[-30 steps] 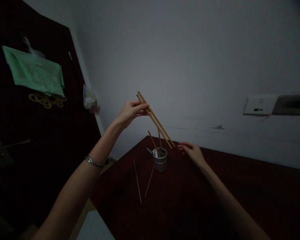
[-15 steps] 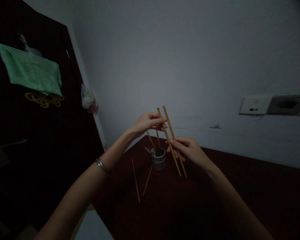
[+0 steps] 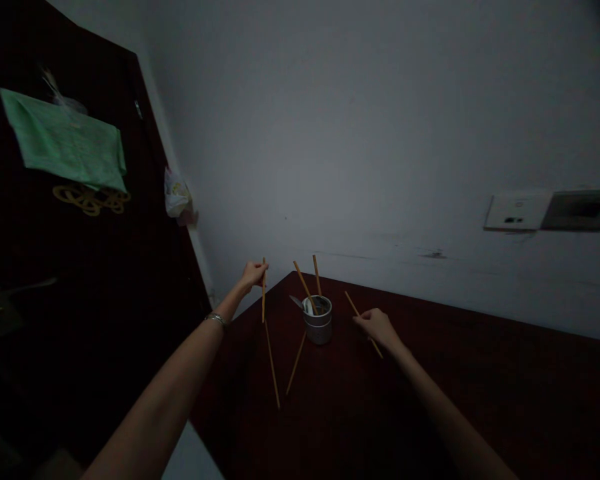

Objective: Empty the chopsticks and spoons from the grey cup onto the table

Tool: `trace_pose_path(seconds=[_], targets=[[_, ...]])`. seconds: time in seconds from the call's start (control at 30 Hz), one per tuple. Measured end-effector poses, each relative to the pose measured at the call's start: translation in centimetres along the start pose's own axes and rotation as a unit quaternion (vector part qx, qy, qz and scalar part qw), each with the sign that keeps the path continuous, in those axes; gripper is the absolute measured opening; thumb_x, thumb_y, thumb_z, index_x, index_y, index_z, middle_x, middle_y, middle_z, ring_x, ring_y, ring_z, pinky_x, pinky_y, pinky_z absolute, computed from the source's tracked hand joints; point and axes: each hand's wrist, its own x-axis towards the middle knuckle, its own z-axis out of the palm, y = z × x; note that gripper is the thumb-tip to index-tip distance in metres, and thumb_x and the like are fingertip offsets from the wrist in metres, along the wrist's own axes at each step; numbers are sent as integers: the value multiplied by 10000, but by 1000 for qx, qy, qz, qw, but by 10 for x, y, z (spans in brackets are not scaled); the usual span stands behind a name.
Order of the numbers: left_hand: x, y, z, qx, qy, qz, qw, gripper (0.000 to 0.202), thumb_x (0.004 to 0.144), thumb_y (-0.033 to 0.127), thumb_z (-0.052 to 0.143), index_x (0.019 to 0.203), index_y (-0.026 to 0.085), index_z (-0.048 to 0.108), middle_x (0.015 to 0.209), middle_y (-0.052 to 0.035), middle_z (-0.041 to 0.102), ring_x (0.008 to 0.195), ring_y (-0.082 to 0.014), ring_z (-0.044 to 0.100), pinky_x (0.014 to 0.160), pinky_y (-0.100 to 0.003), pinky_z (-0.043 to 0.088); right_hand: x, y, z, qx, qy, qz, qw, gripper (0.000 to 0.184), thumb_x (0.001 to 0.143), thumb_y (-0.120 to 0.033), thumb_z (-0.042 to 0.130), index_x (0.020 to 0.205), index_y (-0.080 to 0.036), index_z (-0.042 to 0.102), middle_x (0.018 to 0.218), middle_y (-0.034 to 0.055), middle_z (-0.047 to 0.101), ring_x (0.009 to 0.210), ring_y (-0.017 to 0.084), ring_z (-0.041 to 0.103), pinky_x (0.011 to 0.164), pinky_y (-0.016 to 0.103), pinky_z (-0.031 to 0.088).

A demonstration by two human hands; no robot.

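Note:
My left hand [image 3: 254, 275] pinches a wooden chopstick [image 3: 263, 301] near its upper part, holding it nearly upright over the table's left edge. On the right, my right hand [image 3: 376, 325] grips another chopstick [image 3: 351, 303], which slants down to the right close to the tabletop. Between the hands stands a grey metal cup [image 3: 319, 331] with two chopsticks [image 3: 317, 277] and a blade-like utensil [image 3: 297, 302] leaning out of it. Two more chopsticks lie on the table: a left one [image 3: 273, 367] just below the held one, and another [image 3: 295, 363] touching or passing by the cup's base.
The dark red table [image 3: 330, 413] has its far corner by the pale wall [image 3: 350, 167]. Wall sockets [image 3: 517, 211] are at the right. A dark door [image 3: 95, 280] stands at the left with a green cloth [image 3: 67, 140] on it, and a plastic bag [image 3: 177, 195] hangs beside it.
The two chopsticks held together above the table have been parted, one in each hand. My left hand has moved left and down, my right hand slightly down and right.

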Motion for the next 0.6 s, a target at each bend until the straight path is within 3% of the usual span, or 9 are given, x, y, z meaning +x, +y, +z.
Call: trace_pose_path(seconds=[0.1,0.23,0.4,0.6], targets=[[-9,-33,28,54,-44,-22,997,304,666,347,608,489,132,485,354,53,364,346,-65,374,380,-188,311,-2,8,13,-78,13,-21,997,180,711,-290,547,709,-149,658,742,103,667,729,220,638,580,244,423],[-20,-55,67,96,-103,-15,990,289,615,336,628,455,128,506,352,57,357,360,-66,359,381,-189,267,-6,11,20,-154,6,-15,988,203,737,-285,522,832,-158,648,841,131,661,818,258,628,644,287,429],[-21,-59,99,110,-135,6,985,244,605,321,605,467,129,546,396,35,418,475,-104,456,445,-191,323,-13,8,23,-191,8,-21,981,253,780,-294,469,925,-153,622,891,153,643,859,280,611,662,322,433],[-21,-58,112,100,-153,22,983,148,611,247,573,506,143,585,495,-9,541,644,-165,546,520,-203,375,-16,3,20,-198,2,-29,980,248,772,-298,483,907,-152,632,874,149,649,847,270,616,681,315,436]])
